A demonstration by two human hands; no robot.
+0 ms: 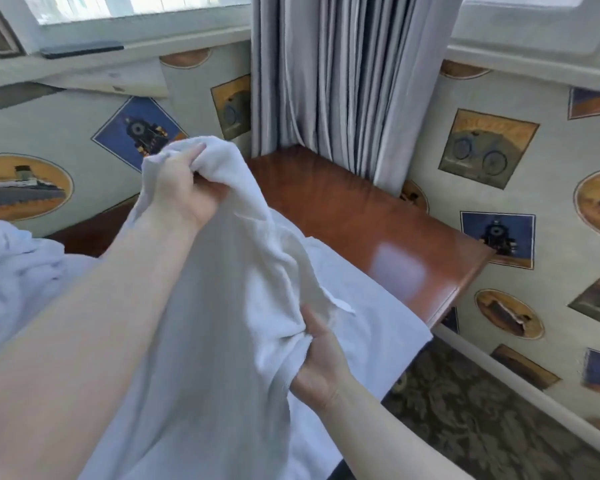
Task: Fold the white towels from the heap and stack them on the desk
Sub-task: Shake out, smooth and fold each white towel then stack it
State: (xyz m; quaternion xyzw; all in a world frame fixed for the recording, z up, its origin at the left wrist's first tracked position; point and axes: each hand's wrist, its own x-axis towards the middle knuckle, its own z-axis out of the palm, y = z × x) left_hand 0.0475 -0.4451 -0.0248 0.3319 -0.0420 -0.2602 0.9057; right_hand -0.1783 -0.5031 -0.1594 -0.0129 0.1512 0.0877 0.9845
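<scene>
- Head view: the left hand (184, 192) was raised over the desk, its fingers curled tight round a bunched upper edge of a limp white terry towel (229, 289), which hung from there down toward the camera.
- The right hand (317, 358) was lower and nearer the body, pinching a gathered fold of the same towel beside a small white sewn-in label (342, 304).
- The towel was in the air between the two hands, crumpled and with no clean fold in it; by my reading, folding of this one had barely begun.
- Under it, a flat white towel (378, 306) lay on the glossy reddish-brown wooden desk (361, 216); whether it was a finished fold or a stack I could not tell, since the held towel covered most of it.
- A rumpled pale heap of cloth (18, 271) at the left edge suggested more towels were waiting.
- The heap was cut off by the frame, and the held towel's lower end ran out of view.
</scene>
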